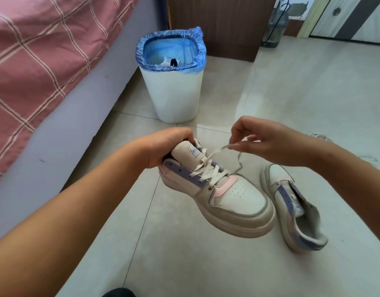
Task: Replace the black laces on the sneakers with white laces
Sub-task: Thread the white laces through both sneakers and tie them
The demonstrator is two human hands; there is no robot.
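My left hand [169,146] grips the heel collar of a beige, white, pink and purple sneaker [231,198], holding it above the floor with its toe pointing right and toward me. A white lace [208,168] crisscrosses its lower eyelets. My right hand [261,140] pinches one free end of that lace and holds it up and to the right of the tongue. The lace's other end hangs down behind the shoe. The second sneaker [291,209] lies on the floor at the right, without a lace in its eyelets. A black lace [173,62] lies in the bin.
A white waste bin [174,93] with a blue liner stands on the tiled floor beyond the shoe. A bed with a pink checked cover [34,61] fills the left side. A brown cabinet [223,24] and a water bottle [274,28] stand at the back.
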